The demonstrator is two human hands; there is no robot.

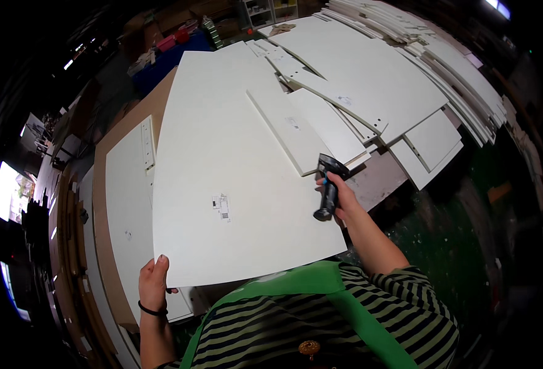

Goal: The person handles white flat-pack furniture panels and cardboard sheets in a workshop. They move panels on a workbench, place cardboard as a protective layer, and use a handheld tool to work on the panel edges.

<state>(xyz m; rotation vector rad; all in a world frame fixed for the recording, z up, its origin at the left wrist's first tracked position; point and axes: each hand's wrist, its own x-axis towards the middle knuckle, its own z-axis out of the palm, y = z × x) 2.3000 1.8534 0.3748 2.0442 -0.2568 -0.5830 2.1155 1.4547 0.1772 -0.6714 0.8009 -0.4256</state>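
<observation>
A large white panel (222, 141) lies in front of me, with a printed label (221, 208) stuck near its close end. My left hand (153, 280) is closed on the panel's near left corner, thumb on top and the other fingers hidden underneath. In my right hand (345, 198) is a black handheld barcode scanner (327, 202), held over the panel's right side with its wide head pointing away from me. A narrower white board (290, 129) with a label rests on the large panel, just beyond the scanner.
More white panels (369, 67) lie overlapping at the far right, some with drilled holes. Stacked white strips (462, 80) line the right edge. On the left, another labelled white panel (124, 197) lies on brown board (102, 160). A blue container (161, 71) stands at the back left.
</observation>
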